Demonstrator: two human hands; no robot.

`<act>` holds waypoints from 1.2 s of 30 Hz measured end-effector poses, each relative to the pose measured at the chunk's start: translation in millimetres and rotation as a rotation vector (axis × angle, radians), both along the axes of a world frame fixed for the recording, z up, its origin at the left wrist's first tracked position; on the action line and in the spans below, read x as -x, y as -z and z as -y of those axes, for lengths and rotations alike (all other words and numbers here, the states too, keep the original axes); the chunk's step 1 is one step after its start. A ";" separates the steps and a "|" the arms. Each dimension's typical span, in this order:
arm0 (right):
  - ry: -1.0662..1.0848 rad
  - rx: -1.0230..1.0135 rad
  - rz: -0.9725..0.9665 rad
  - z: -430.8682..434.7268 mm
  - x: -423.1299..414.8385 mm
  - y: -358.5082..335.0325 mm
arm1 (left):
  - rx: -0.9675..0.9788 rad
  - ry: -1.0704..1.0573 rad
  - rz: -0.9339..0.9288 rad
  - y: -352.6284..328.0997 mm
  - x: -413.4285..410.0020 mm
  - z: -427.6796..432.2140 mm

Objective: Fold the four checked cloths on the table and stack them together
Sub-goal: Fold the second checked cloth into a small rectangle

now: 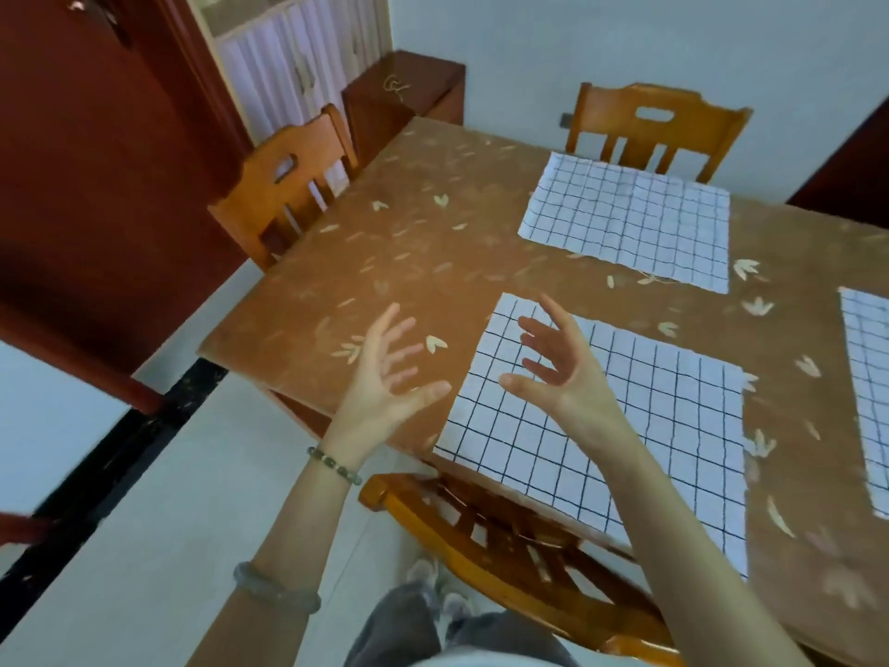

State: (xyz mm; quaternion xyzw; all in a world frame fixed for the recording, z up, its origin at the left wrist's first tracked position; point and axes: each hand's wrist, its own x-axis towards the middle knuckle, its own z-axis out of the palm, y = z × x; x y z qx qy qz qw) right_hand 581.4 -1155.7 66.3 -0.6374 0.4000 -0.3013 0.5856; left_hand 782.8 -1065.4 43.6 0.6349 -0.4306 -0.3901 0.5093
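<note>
Three white cloths with dark grid lines lie flat on the brown leaf-patterned table [409,262]. The nearest cloth [640,426] is spread at the table's front edge. A second cloth [630,219] lies at the far side. A third cloth [866,397] is cut off by the right frame edge. My left hand [389,373] hovers above the table just left of the nearest cloth, fingers spread, holding nothing. My right hand [558,363] hovers over that cloth's left part, palm facing the left hand, fingers spread and empty.
A wooden chair [486,527] is tucked under the table right in front of me. Another chair [284,185] stands at the left side and one [654,127] at the far side. A dark red cabinet [404,93] stands beyond the table's far corner.
</note>
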 end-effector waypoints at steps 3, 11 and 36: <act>0.099 -0.012 -0.018 3.2 9.0 7.0 | -0.015 0.116 -0.032 6.2 -2.6 20.8; 0.354 -0.036 -0.052 8.0 43.1 19.6 | -0.097 0.321 -0.048 22.1 -11.4 72.5; 0.599 -0.113 -0.270 149.6 230.4 130.3 | -0.364 0.212 0.290 129.5 60.5 219.5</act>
